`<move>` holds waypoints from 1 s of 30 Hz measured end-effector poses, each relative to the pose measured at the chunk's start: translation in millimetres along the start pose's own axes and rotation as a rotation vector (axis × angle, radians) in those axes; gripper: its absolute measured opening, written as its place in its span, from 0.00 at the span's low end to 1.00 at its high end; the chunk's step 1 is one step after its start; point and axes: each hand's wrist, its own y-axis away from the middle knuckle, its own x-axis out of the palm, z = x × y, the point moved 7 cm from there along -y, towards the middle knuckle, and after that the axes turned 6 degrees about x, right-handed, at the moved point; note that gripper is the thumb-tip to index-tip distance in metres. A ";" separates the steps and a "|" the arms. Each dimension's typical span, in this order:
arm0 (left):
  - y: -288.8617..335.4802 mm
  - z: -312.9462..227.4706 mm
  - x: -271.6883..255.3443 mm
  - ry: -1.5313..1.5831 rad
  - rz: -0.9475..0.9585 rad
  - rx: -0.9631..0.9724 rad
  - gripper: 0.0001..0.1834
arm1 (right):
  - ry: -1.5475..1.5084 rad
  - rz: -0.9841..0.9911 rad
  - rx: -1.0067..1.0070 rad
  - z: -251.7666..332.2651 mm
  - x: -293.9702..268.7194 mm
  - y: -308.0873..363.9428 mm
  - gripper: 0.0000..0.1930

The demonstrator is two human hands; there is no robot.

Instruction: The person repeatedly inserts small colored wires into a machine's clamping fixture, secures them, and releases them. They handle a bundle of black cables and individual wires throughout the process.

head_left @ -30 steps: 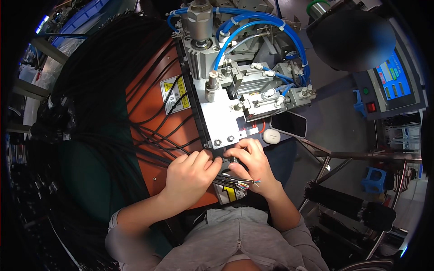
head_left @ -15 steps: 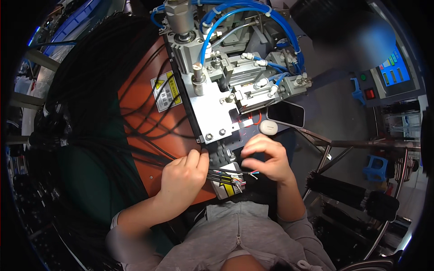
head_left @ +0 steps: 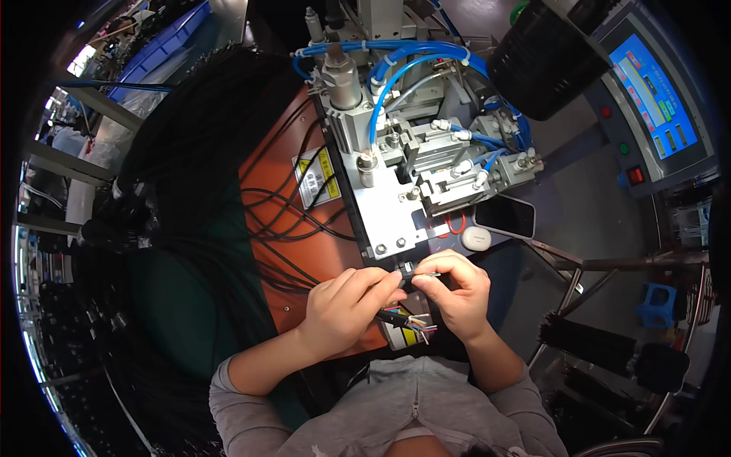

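Note:
My left hand (head_left: 344, 306) is closed around black cables. Below its fingers, several cable ends (head_left: 396, 317) stick out to the right, their thin coloured wires (head_left: 420, 326) fanned out. My right hand (head_left: 461, 295) is closed in a pinch just to the right of the left fingertips. A small pale wire tip shows at its thumb and forefinger; most of what it pinches is hidden. Both hands' fingertips nearly meet at a small dark fixture (head_left: 406, 270), in front of the machine's bright metal plate (head_left: 383, 215).
The machine carries blue air hoses (head_left: 375, 114) and metal cylinders. A thick mass of black cables (head_left: 183, 145) hangs over the orange board (head_left: 289, 228) at left. A phone (head_left: 506, 216) and a white rounded case (head_left: 477, 238) lie at right. Beyond stands a control screen (head_left: 653, 95).
My right hand has moved in from apart to beside the left fingertips, its fingers now pinched together. The left hand has shifted toward the fixture. The whole view has moved slightly.

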 end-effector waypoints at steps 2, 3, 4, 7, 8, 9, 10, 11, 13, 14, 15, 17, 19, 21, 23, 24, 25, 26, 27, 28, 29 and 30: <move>1.6 3.3 0.0 0.018 0.012 -0.015 0.14 | 0.075 0.057 -0.040 9.5 6.7 -1.3 0.05; 1.8 3.1 1.3 0.035 0.012 -0.024 0.13 | 0.093 0.080 -0.119 12.6 8.2 0.3 0.08; 1.0 2.7 1.2 0.050 -0.002 -0.032 0.12 | -0.027 0.019 -0.150 13.6 6.9 1.1 0.09; -1.6 0.6 -0.7 0.088 -0.035 -0.045 0.11 | -0.186 -0.009 -0.309 18.0 7.4 2.8 0.16; -2.3 0.2 -1.8 0.094 -0.043 -0.039 0.10 | -0.114 -0.009 -0.351 20.9 7.6 0.3 0.16; -2.1 -0.7 -2.2 0.104 -0.049 -0.036 0.10 | -0.040 -0.010 -0.387 24.0 8.0 -0.3 0.16; -2.1 -1.0 -1.9 0.101 -0.041 -0.032 0.10 | 0.035 -0.010 -0.423 26.7 9.2 -0.7 0.16; -2.4 -0.3 -1.9 0.098 -0.031 -0.029 0.10 | 0.049 -0.065 -0.442 28.4 10.0 -1.4 0.14; -1.9 -0.6 -2.5 0.098 -0.045 -0.016 0.09 | 0.100 -0.021 -0.423 24.8 11.1 -2.8 0.10; -2.0 0.1 -2.9 0.094 -0.049 -0.020 0.09 | 0.125 0.002 -0.413 22.9 12.0 -3.8 0.09; -1.8 0.9 -2.8 0.090 -0.053 -0.025 0.09 | 0.006 0.059 -0.271 13.7 13.8 -8.3 0.05; 0.5 0.2 1.0 0.075 -0.063 -0.018 0.09 | -0.216 0.142 0.029 -0.5 15.8 -11.7 0.05; 0.2 -0.5 3.6 0.072 -0.046 -0.010 0.09 | -0.406 0.079 0.151 -7.7 15.9 -12.1 0.04; 0.8 -0.6 5.4 0.062 -0.035 -0.007 0.08 | -0.376 0.061 0.125 -8.6 14.4 -10.4 0.04; 1.8 -0.2 6.6 0.048 -0.028 -0.007 0.08 | -0.202 0.005 0.009 -1.6 10.8 -9.7 0.05; 3.0 -0.4 7.0 0.027 -0.019 -0.007 0.08 | -0.059 -0.031 -0.081 6.0 10.0 -8.8 0.06; 4.4 -0.7 7.6 0.007 -0.010 -0.008 0.08 | 0.083 -0.067 -0.171 14.0 10.1 -7.0 0.07; 5.5 -1.0 8.1 -0.013 -0.001 -0.009 0.08 | 0.226 -0.103 -0.261 21.0 10.9 -4.4 0.07; 5.1 -2.1 8.4 -0.021 0.012 0.000 0.09 | 0.284 -0.088 -0.302 23.2 12.0 -2.4 0.08; 3.7 -3.1 7.6 -0.029 0.026 0.009 0.09 | 0.287 -0.044 -0.246 20.0 11.9 -3.6 0.07; 3.1 -3.5 7.8 -0.038 0.040 0.017 0.10 | 0.290 0.001 -0.190 17.7 10.5 -4.8 0.07; 3.8 -2.5 8.7 -0.026 0.041 0.012 0.11 | 0.293 0.045 -0.134 14.7 8.6 -4.9 0.07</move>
